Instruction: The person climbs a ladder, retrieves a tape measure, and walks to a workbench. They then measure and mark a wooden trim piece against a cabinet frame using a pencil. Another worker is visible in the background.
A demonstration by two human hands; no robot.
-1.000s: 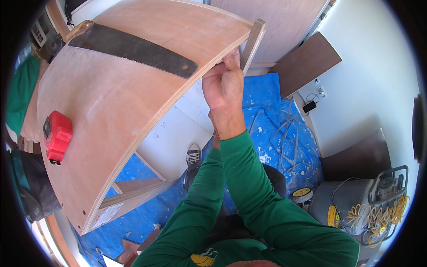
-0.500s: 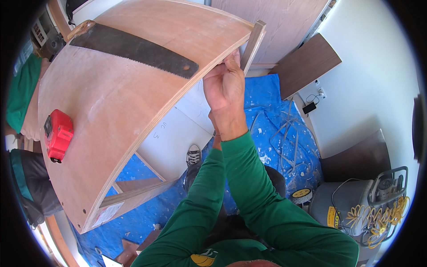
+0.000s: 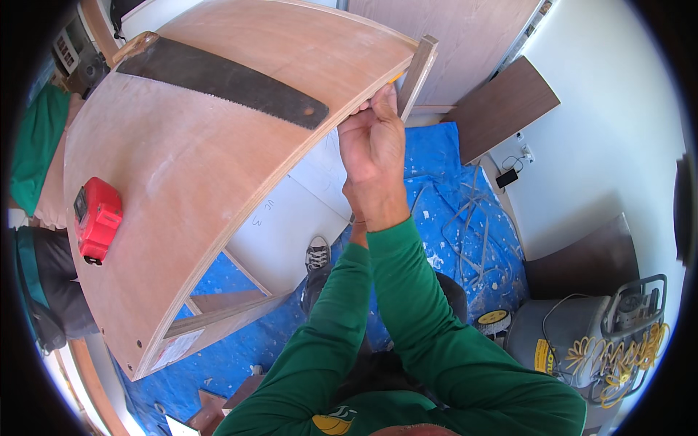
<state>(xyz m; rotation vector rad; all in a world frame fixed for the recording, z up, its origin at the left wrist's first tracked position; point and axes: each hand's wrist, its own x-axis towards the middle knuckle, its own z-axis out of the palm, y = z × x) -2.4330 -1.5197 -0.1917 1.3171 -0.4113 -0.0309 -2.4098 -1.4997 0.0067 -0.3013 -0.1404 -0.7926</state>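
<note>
My right hand [image 3: 374, 145] is raised, palm toward me, at the edge of a large curved plywood panel [image 3: 174, 160]. Its fingers are closed in a pinch by a narrow wooden strip [image 3: 418, 76] standing at the panel's corner. A slim yellow pencil-like stick [image 3: 395, 77] shows at the fingertips. Of my left hand only the wrist [image 3: 357, 230] and a little beside it appear, crossing behind my right wrist; its fingers are hidden. On the panel lie a hand saw [image 3: 225, 82] with a wooden handle and a red tape measure [image 3: 99, 220].
Blue sheeting [image 3: 429, 182] with loose straps covers the floor. A grey wheeled machine [image 3: 556, 334] with a coiled yellow cord stands at the right. Dark boards [image 3: 502, 109] lean on the wall. Another person in a green sleeve [image 3: 40, 156] is at the far left.
The yellow stick has come into sight at my right fingertips. My right hand has shifted slightly right and down. The saw and tape measure keep their places on the panel.
</note>
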